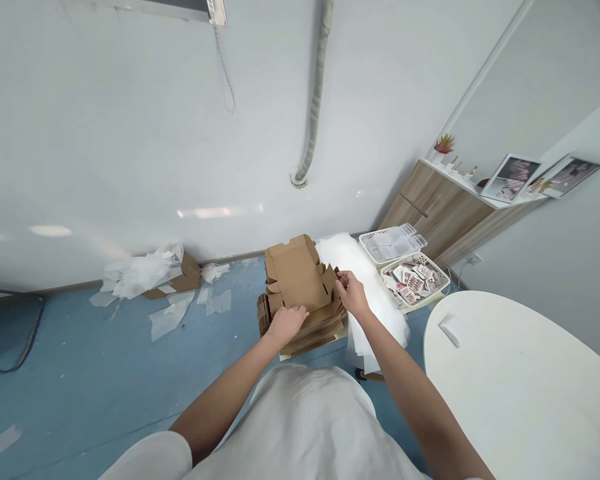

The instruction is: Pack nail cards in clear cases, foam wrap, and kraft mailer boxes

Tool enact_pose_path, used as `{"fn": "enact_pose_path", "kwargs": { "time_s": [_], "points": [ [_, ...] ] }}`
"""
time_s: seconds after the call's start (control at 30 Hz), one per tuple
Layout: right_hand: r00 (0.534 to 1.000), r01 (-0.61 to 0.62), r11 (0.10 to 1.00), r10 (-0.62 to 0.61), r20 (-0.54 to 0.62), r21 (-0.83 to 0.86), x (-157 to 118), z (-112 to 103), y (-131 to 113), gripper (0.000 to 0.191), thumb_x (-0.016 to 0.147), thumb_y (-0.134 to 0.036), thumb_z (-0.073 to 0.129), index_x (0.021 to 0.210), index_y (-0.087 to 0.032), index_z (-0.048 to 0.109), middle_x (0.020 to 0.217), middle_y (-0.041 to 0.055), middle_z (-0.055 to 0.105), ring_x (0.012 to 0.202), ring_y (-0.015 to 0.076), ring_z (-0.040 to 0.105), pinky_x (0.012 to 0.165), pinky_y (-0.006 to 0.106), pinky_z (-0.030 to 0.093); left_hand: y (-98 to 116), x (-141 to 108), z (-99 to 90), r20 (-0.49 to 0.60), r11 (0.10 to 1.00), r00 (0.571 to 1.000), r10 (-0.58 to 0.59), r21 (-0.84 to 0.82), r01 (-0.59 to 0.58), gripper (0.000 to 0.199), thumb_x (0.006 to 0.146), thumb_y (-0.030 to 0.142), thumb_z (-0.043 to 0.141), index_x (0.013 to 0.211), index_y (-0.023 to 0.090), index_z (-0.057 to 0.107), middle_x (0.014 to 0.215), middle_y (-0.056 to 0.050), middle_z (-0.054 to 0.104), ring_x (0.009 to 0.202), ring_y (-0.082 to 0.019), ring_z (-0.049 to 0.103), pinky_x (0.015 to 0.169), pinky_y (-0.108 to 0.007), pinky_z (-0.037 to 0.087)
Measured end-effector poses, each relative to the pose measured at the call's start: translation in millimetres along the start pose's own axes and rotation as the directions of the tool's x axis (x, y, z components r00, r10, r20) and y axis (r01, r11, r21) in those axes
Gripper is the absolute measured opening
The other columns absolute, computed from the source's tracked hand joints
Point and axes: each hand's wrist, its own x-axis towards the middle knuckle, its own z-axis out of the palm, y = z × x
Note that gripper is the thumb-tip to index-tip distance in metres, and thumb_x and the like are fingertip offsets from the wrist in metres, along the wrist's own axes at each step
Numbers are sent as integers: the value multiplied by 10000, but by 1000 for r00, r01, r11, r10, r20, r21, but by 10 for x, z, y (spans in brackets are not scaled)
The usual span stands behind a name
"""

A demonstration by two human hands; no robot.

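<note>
A brown cardboard box blank (299,272) lies partly folded on a stack of flattened cardboard (317,333). My left hand (287,325) rests on the near edge of the blank, its fingers closed on that edge. At the right side of the blank, the fingers of my right hand (351,291) pinch a raised cardboard flap. Sheets of white packing material (367,280) lie just right of the stack, under my right forearm.
Two white baskets stand at the right, one with clear packs (391,243), one with small printed packets (414,280). A round white table (525,380) is at the lower right. A wooden cabinet (450,210) stands behind. Left on the floor, a carton (186,275) holds white scraps.
</note>
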Motion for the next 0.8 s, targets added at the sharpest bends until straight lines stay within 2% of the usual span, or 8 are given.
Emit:
{"fn": "enact_pose_path", "kwargs": {
  "time_s": [0.17,0.27,0.33,0.43,0.53,0.67,0.73,0.8],
  "points": [
    [985,121,975,-141,-99,-187,-253,5,-177,311,822,-333,415,1067,-157,489,1029,113,570,942,229,514,805,364,387,6,24,63,-16,990,997,69,126,-67,198,860,126,322,871,117,519,724,-114,629,674,-228,623,640,-344,423],
    [947,302,922,-262,184,-241,-510,160,-246,252,850,-332,384,948,-174,555,887,88,612,869,210,546,822,364,378,1,30,57,-51,985,995,81,156,-72,187,854,124,328,863,119,515,685,-105,630,655,-231,625,639,-341,420],
    [905,354,897,-257,338,-266,-661,299,-213,230,844,-324,410,904,-175,575,854,84,626,868,213,562,846,380,369,-6,20,32,-92,985,992,88,155,-73,206,870,162,314,857,123,516,665,-99,627,642,-229,623,634,-335,414],
    [897,294,921,-173,408,-256,-791,446,-85,231,821,-305,458,947,-161,586,960,114,626,971,235,551,867,392,371,-30,-26,-15,-170,988,981,98,134,-76,224,879,194,304,836,135,516,665,-85,623,619,-210,612,615,-312,400],
    [900,198,979,-159,407,-56,-782,410,13,415,765,-396,531,1104,-157,535,1101,136,587,1039,258,530,867,399,396,-61,-102,-46,-293,994,952,88,95,-62,203,867,187,328,807,148,518,670,-61,616,611,-178,593,621,-291,384],
    [988,-98,952,57,147,289,-611,91,-29,696,762,-501,487,1337,-178,264,1183,142,544,946,227,585,776,378,466,-48,-187,-47,-484,993,867,116,42,-110,206,850,155,337,798,159,536,637,-32,595,600,-148,558,641,-283,368],
    [985,-174,931,160,70,321,-515,-104,-110,743,753,-520,485,1356,-176,220,1155,142,560,825,200,612,730,361,481,3,-206,-41,-551,982,817,171,31,-185,217,850,137,333,816,164,546,657,-27,598,623,-142,555,659,-284,364],
    [981,-187,953,168,96,240,-452,-269,-207,753,734,-518,509,1357,-201,230,1132,115,575,732,173,616,702,339,479,82,-213,-36,-586,969,782,213,27,-244,215,852,122,339,858,167,549,683,-23,605,660,-139,558,678,-284,363]
  ]
}}
